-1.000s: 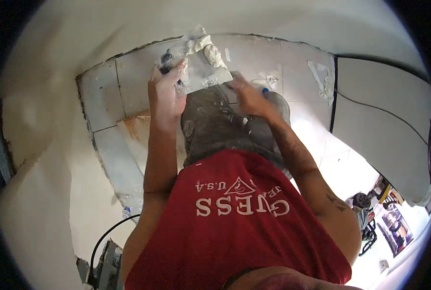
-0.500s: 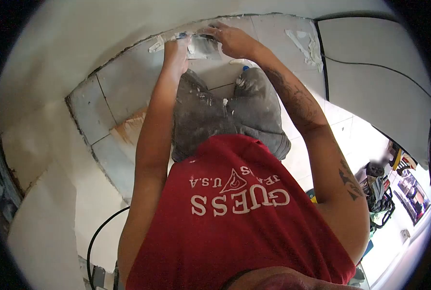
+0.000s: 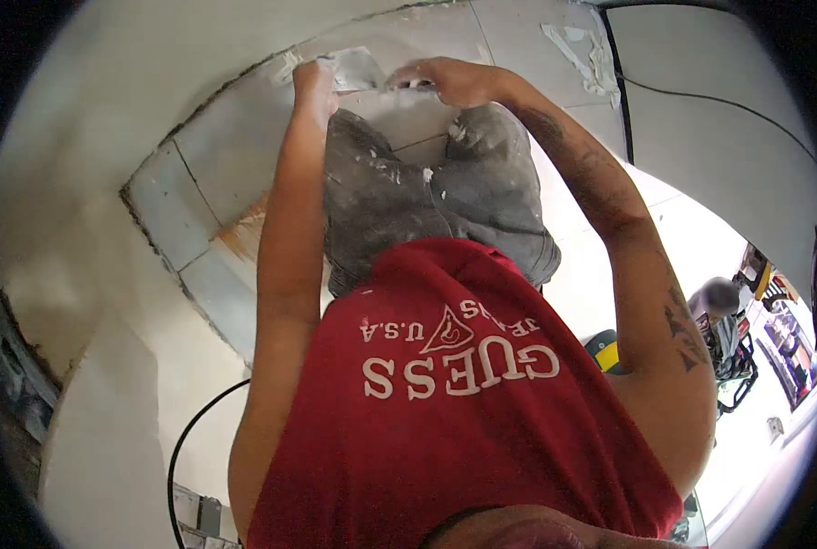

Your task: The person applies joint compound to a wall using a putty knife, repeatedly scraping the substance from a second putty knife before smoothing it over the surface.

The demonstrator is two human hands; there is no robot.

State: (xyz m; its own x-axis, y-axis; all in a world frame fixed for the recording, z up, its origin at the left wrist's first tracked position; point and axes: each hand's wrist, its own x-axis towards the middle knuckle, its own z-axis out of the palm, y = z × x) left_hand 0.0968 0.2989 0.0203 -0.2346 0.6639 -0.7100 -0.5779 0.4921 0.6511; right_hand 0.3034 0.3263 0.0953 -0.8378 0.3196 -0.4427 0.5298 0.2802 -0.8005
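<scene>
Closed around the handle end of a wide metal scraper blade (image 3: 358, 69), my left hand (image 3: 315, 87) is at the upper left. The handle is mostly hidden in the fist. My right hand (image 3: 440, 80) is just right of the blade, its fingers curled and blurred, with a thin dark edge by the fingertips that I cannot make out. Both hands are over the light floor tiles (image 3: 408, 114), beyond my knees in dusty grey trousers (image 3: 390, 197).
The wall (image 3: 152, 64) meets the tiles along a rough dark edge. Crumpled white strips (image 3: 587, 59) lie at the upper right, beside a pale panel (image 3: 719, 101) with a cable (image 3: 692, 96). A brown patch (image 3: 243, 233) marks the tiles at left. Bags (image 3: 733, 357) stand at right.
The left hand and blade have shifted slightly left and up in view. The right hand has moved down, its fingers now more curled. The whole view has shifted a little.
</scene>
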